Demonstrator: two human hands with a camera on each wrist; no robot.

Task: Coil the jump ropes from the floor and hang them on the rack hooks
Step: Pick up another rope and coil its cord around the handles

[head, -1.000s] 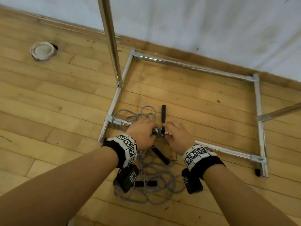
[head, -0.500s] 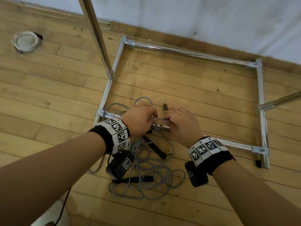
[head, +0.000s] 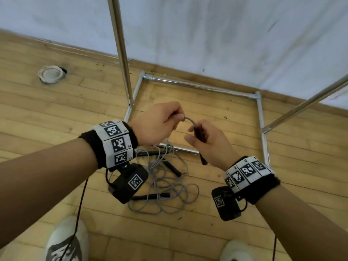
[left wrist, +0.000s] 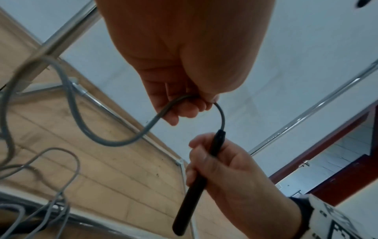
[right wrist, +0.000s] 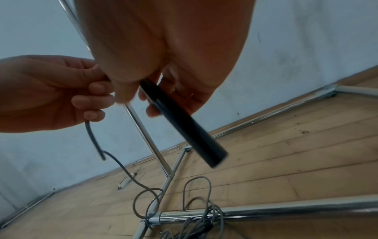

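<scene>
- Evidently the right hand [head: 209, 142] curled round a black handle [left wrist: 196, 182] to anchor one rope end, probably to start coiling.
- At its 11 o'clock, the left hand [head: 160, 125] pinched the grey cord [left wrist: 114, 140] between thumb and fingers just past the handle, so a short arch stood between the hands.
- Thin, rubbery-looking cord trailed down to the tangled ropes [head: 169, 191] on the plank floor [head: 47, 113], draped over the rack's chrome base tube [right wrist: 286, 210].
- Smooth, matte, slightly tapered handles lay among the loops; no hooks were visible.
</scene>
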